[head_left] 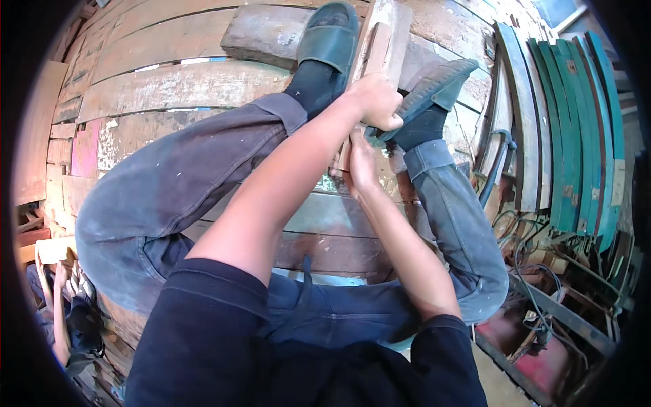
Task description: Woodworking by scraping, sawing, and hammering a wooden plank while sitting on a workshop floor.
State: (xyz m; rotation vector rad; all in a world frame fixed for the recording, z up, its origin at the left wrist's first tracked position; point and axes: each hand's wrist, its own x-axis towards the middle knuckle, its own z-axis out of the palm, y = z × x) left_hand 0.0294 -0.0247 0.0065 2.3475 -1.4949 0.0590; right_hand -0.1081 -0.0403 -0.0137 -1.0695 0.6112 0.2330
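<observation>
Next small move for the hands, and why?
I'd probably lift the left hand slightly to check the wood under it. It is curled into a fist between the two slippered feet, hiding what it holds, if anything, while the right hand already grasps a narrow wooden piece just below, so that piece should stay steady.

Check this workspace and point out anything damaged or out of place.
The weathered wooden plank floor looks worn: pale gaps show between planks and its surface is patchy. At lower right, thin dark cables look untidy, tangled near the green-painted wooden boards.
</observation>
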